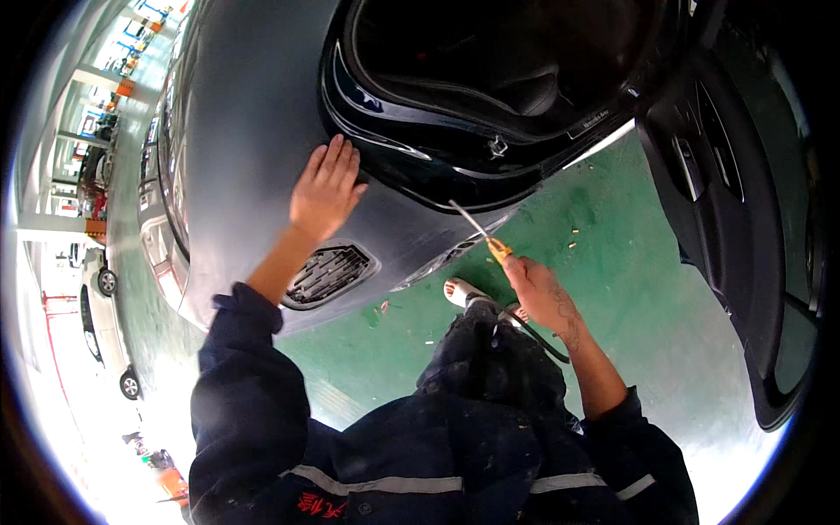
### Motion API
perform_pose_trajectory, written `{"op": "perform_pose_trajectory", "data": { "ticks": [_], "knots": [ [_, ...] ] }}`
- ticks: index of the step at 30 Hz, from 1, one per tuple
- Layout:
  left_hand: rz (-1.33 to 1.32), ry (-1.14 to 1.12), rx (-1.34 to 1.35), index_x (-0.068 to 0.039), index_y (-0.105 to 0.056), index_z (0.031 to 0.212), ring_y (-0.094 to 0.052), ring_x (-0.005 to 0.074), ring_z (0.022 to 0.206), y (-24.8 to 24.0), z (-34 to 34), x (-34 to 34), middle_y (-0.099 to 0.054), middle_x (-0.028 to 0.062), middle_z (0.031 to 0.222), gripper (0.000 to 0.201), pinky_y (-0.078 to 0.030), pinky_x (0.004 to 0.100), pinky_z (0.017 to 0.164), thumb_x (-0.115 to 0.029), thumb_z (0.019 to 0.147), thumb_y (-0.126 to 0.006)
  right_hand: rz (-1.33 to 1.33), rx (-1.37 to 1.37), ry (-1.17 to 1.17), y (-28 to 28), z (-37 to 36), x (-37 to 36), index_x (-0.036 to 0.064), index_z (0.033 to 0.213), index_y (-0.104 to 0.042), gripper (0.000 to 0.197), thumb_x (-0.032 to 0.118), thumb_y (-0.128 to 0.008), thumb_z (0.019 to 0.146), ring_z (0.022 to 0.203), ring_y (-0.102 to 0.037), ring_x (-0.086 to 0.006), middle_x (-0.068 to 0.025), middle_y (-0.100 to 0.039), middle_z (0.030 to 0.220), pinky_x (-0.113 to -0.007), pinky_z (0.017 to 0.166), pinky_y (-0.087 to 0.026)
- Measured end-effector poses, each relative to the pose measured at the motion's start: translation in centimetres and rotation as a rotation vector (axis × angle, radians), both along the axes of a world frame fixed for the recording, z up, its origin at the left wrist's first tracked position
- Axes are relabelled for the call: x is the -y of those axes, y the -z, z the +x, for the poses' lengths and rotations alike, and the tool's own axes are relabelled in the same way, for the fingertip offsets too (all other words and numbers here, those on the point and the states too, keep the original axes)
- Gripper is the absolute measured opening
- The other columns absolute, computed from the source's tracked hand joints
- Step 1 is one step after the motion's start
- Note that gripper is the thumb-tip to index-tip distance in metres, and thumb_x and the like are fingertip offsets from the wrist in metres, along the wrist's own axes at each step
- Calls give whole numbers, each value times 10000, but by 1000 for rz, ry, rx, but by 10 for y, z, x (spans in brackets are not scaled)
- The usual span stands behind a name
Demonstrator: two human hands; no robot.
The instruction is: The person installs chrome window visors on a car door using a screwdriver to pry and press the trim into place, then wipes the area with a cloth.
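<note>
My left hand (325, 191) lies flat on the dark grey car body panel (241, 131), fingers stretched out close to the glossy black edge of an opening (394, 144). In my right hand (541, 296) is an air blow gun (497, 248) with a yellow body and a thin metal nozzle. The nozzle points up and left, its tip near the lower edge of the black trim. I cannot tell whether the tip touches the car. A black hose (547, 347) runs below my right hand; where it joins the gun is hidden.
At the right an open car door (722, 210) shows its black inner panel. Small scraps dot the green floor (398, 363) near my feet. Below my left hand is an oval, barred dark patch (331, 275) on the car. A white car (105, 324) stands far left.
</note>
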State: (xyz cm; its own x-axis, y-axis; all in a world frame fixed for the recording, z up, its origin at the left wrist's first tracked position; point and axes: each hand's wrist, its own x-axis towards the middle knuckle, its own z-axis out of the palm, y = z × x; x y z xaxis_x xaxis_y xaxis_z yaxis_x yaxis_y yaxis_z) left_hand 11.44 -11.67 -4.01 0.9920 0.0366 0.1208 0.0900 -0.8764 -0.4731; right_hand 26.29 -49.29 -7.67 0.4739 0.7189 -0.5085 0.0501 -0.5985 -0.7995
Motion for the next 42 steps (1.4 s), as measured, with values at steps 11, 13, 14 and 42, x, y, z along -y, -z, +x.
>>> {"op": "perform_pose_trajectory", "data": {
  "ticks": [11,13,14,42],
  "knots": [
    [-2,23,-292,92,-372,1539,-345,400,1514,184,36,134,-406,262,1592,695,-243,505,1262,-360,1026,-492,-58,-94,166,41,27,55,37,762,-536,658,612,-433,1065,443,-484,-150,-29,-503,605,-355,427,-416],
    [115,87,-366,84,-310,1577,-317,395,1533,208,54,154,-367,246,1624,687,-235,499,1268,-300,1022,-440,-66,-86,99,43,16,48,4,838,-576,650,594,-428,1068,573,-556,-226,-92,-556,671,-400,555,-456],
    [136,118,-349,80,-279,1596,-303,393,1543,214,61,162,-348,238,1640,687,-232,496,1270,-270,1020,-415,-57,-78,72,44,11,45,-22,901,-607,654,582,-420,1068,673,-616,-299,-154,-599,722,-445,654,-484],
    [-74,59,-206,-37,-284,1639,-231,257,1590,118,-195,16,-256,127,1719,744,-185,446,1288,-480,1066,-454,2,-486,133,107,-191,-4,49,811,-551,707,709,-416,1026,348,-438,-107,5,-452,576,-330,304,-352]
  ]
}}
